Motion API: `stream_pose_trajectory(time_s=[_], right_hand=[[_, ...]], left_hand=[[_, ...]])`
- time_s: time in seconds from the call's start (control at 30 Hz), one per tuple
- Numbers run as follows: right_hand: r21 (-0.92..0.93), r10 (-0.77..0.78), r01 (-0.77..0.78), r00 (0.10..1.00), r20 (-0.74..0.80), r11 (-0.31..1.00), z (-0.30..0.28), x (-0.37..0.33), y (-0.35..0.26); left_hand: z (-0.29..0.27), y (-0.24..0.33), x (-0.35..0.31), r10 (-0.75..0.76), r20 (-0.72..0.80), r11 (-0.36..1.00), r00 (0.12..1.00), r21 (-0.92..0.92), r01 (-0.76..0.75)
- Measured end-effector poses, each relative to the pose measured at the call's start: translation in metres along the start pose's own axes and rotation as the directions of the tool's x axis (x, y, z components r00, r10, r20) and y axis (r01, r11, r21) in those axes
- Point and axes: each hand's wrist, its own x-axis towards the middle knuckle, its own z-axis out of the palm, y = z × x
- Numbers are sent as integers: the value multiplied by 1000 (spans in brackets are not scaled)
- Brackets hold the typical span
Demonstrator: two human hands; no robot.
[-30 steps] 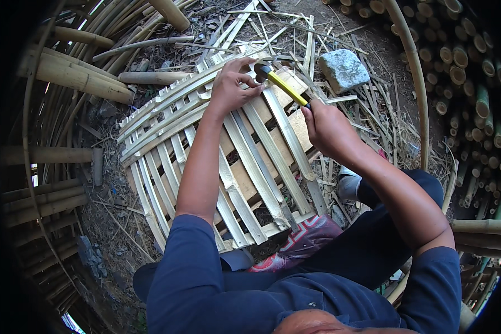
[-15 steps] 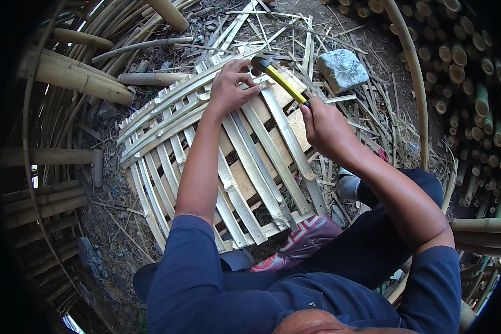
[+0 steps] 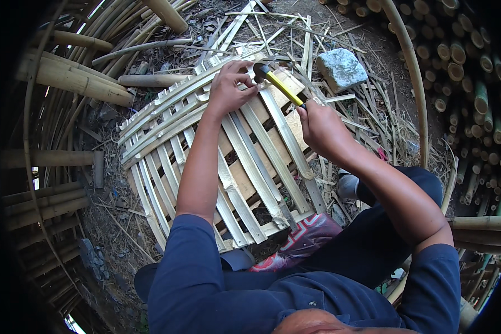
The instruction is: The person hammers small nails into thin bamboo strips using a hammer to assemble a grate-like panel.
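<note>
A slatted panel of split bamboo strips lies in front of me, with cross strips along its far side. My right hand grips a hammer by the dark end of its yellow handle. Its dark head is beside the fingertips of my left hand, low over the far right part of the panel. My left hand rests at the far cross strips, thumb and fingers curled together in a pinch. Whatever is between those fingertips is too small to make out.
A pale stone block sits beyond the panel's right corner, among scattered bamboo offcuts. Stacked bamboo poles fill the right side. Thick bamboo poles stick out at the left. A red and white patterned bag lies by my legs.
The hammer head has come down slightly toward my left fingertips, and my right hand has shifted a little left and nearer. My left hand keeps its place.
</note>
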Motion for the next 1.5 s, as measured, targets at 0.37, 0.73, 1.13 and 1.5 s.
stream_pose_trajectory(time_s=[0.37, 0.73, 1.13, 1.5], right_hand=[[31, -38, 39, 998, -44, 999, -1, -2, -3], [-3, 5, -5, 1000, 10, 1000, -1, -3, 1], [23, -7, 7, 1000, 13, 1000, 1, 6, 3], [-5, -50, 50, 998, -48, 999, 14, 9, 10]], left_hand=[[0, 1, -2, -45, 5, 999, 999, 18, 45], [2, 5, 1, 1, -11, 1000, 1000, -13, -1], [-2, 3, -1, -1, 4, 1000, 1000, -7, 1], [-1, 0, -2, -28, 19, 1000, 999, -10, 28]])
